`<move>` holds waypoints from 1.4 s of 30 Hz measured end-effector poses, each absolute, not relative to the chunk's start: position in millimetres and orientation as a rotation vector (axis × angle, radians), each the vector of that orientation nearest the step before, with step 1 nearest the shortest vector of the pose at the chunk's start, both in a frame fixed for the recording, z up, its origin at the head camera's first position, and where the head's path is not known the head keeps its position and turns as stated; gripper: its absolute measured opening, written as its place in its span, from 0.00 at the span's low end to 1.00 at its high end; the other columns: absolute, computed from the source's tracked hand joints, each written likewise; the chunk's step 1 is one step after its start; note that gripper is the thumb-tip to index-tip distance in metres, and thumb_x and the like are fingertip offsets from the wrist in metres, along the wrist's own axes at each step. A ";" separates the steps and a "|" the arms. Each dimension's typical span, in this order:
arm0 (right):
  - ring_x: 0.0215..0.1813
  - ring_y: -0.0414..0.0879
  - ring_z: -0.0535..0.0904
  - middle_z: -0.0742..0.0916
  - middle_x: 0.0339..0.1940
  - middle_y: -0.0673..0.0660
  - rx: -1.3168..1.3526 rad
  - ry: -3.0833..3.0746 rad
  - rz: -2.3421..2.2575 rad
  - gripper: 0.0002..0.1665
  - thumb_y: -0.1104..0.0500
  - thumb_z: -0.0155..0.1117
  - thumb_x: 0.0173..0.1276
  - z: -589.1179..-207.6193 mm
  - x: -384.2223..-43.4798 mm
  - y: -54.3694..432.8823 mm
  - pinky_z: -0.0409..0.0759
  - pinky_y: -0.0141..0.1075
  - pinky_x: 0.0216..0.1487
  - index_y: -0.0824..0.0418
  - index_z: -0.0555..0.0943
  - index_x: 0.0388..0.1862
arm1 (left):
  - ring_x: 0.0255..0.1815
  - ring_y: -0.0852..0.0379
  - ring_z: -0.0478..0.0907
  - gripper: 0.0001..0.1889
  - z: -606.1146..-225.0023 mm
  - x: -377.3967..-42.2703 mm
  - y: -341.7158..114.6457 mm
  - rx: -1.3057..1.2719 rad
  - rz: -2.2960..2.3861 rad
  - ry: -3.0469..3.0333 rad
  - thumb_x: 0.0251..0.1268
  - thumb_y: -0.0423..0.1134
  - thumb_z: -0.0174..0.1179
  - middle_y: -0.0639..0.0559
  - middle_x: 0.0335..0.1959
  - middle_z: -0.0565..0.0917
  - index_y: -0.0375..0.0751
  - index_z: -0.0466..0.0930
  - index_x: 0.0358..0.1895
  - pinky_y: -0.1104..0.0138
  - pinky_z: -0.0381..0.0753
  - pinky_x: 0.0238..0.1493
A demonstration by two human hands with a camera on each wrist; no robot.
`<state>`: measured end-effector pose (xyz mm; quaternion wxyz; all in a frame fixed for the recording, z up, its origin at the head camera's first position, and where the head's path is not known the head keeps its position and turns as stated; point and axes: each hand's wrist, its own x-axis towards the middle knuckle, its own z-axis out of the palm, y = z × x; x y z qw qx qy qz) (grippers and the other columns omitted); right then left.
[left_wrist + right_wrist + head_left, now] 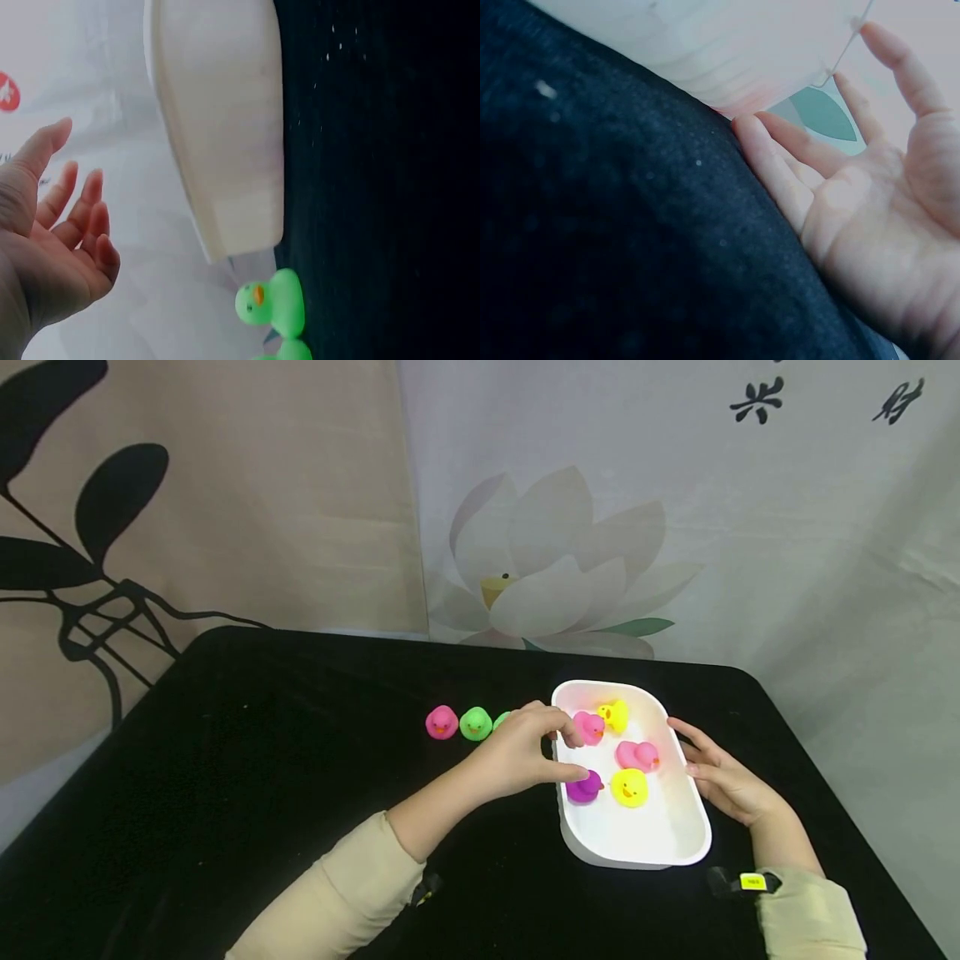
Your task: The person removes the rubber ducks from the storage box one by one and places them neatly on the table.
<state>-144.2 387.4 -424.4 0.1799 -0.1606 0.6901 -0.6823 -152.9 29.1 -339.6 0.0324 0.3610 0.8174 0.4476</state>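
My left hand [528,747] hovers over the left rim of a white plastic bin [675,843], thumb and fingers spread apart with nothing between them. In the head view its thumb tip overlaps a purple rubber duck [582,789] inside the bin. Also in there are a yellow duck [629,787], a pink duck [636,756], another pink duck [590,728] and a second yellow duck [617,715]. At the bin's right side, my right hand [731,781] rests its extended fingertips against the wall; the right wrist view shows the lower fingers [772,165] at the bin's base.
Left of the bin, a pink duck [442,722] and a green duck [476,724] stand in a row on the black tablecloth [300,727]. Another green duck [287,304] is partly hidden behind my left hand in the head view. A printed curtain [825,527] hangs behind the table.
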 end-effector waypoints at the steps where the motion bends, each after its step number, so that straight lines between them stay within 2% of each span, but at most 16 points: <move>1: 0.60 0.43 0.75 0.64 0.67 0.48 -0.449 1.953 -1.929 0.38 0.67 0.46 0.74 -424.2 -144.2 387.4 0.74 0.44 0.54 0.44 0.49 0.77 | 0.44 0.55 0.72 0.16 -340.0 -152.6 32.4 1.137 1.359 2.507 0.46 0.43 0.76 0.59 0.36 0.79 0.46 0.81 0.37 0.75 0.77 0.33; 10: 0.60 0.43 0.75 0.64 0.67 0.48 -0.456 1.962 -1.914 0.39 0.67 0.46 0.73 -425.3 -144.8 390.0 0.74 0.45 0.53 0.43 0.49 0.77 | 0.42 0.66 0.73 0.16 -347.3 -157.1 58.6 1.304 1.207 2.403 0.49 0.42 0.75 0.60 0.39 0.81 0.46 0.82 0.42 0.78 0.74 0.41; 21: 0.60 0.45 0.75 0.65 0.68 0.47 -0.508 1.937 -1.917 0.38 0.67 0.44 0.74 -425.4 -145.0 391.4 0.74 0.46 0.54 0.44 0.48 0.77 | 0.50 0.65 0.75 0.23 -347.7 -168.4 88.1 1.292 1.029 2.278 0.51 0.39 0.73 0.61 0.46 0.82 0.46 0.81 0.53 0.77 0.74 0.47; 33: 0.60 0.44 0.74 0.65 0.67 0.46 -0.511 1.933 -1.914 0.38 0.67 0.44 0.74 -425.1 -145.3 390.5 0.74 0.45 0.54 0.43 0.49 0.77 | 0.50 0.66 0.74 0.26 -356.3 -180.4 112.8 1.120 0.813 2.284 0.51 0.37 0.72 0.67 0.45 0.80 0.55 0.80 0.57 0.79 0.75 0.36; 42: 0.60 0.44 0.75 0.66 0.67 0.47 -0.498 1.950 -1.914 0.38 0.67 0.45 0.74 -424.4 -144.0 388.6 0.74 0.44 0.54 0.44 0.49 0.77 | 0.44 0.68 0.73 0.26 -364.2 -186.3 124.4 1.045 0.747 2.309 0.50 0.38 0.72 0.67 0.44 0.80 0.58 0.80 0.56 0.78 0.75 0.34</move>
